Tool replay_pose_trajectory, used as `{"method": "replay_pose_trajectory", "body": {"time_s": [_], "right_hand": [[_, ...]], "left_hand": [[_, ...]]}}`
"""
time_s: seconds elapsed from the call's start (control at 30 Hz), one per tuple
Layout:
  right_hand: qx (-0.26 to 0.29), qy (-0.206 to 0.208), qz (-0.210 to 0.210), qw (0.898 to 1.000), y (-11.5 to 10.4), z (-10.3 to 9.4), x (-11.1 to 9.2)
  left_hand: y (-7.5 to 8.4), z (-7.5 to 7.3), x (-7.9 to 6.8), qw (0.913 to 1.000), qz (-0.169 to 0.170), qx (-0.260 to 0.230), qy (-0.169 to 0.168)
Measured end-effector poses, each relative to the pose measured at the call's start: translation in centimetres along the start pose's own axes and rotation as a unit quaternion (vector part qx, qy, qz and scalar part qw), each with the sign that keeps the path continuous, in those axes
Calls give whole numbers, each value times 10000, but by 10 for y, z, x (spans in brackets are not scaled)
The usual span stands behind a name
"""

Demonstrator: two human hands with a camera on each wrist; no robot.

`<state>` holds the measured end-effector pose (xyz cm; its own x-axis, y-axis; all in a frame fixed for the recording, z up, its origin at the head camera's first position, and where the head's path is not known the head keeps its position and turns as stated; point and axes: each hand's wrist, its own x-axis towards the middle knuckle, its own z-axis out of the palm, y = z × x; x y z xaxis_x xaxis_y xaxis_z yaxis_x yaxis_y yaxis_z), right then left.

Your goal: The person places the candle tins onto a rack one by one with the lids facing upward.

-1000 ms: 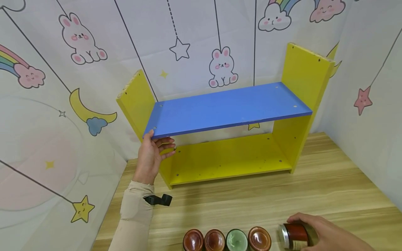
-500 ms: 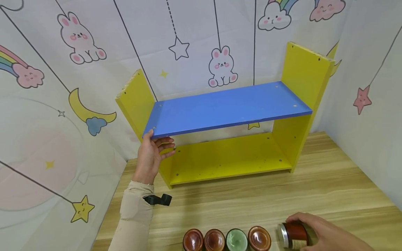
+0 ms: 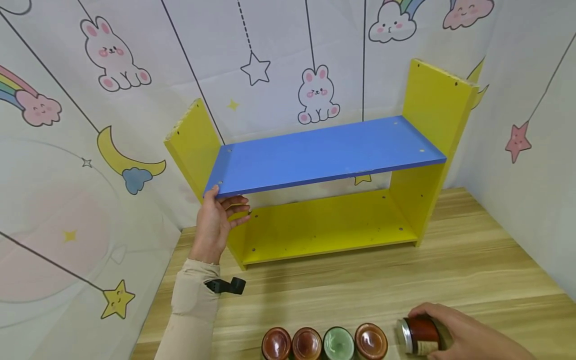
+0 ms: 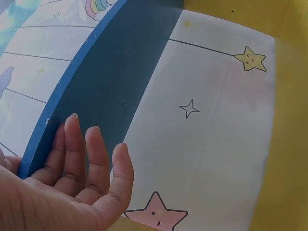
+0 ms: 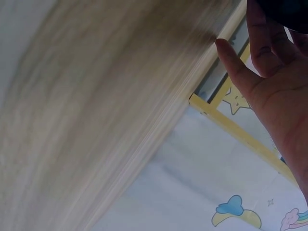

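Observation:
In the head view my left hand [image 3: 213,220] holds the left front corner of a blue shelf board [image 3: 324,155], thumb on top and fingers below. The left wrist view shows those fingers [image 4: 98,163] spread along the underside of the blue board [image 4: 91,91]. The board spans two yellow side panels [image 3: 438,107] of a shelf unit. Near the table's front, my right hand [image 3: 468,332] grips a dark red glass jar [image 3: 423,331] lying on its side, silver lid to the left. In the right wrist view my right hand [image 5: 279,86] meets a dark round shape [image 5: 286,12] at the top edge.
Several round jars, three reddish-brown [image 3: 276,344] and one green [image 3: 339,343], stand in a row left of the held jar. A yellow bottom shelf [image 3: 324,227] sits low on the wood-grain table [image 3: 333,280]. Printed cloth walls [image 3: 279,30] enclose the back and sides.

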<state>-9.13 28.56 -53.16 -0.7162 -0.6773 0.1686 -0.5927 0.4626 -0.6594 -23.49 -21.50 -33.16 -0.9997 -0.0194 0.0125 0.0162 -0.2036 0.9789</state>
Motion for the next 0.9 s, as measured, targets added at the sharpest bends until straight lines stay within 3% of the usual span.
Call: {"method": "replay_pose_trajectory", "body": {"time_s": [0.27,0.53,0.9], "right_hand": [[-15,95,-88,9999,-3,1,2],[396,-150,377,9984,-5,-1,3],[368,-63,206,9991,-7,-1,4]], "left_hand": [[0,0,0,10000,-8,-13,-4],[0,0,-1,10000,35,35,-2],[-1,-1,1,10000,21,40,-31]]}}
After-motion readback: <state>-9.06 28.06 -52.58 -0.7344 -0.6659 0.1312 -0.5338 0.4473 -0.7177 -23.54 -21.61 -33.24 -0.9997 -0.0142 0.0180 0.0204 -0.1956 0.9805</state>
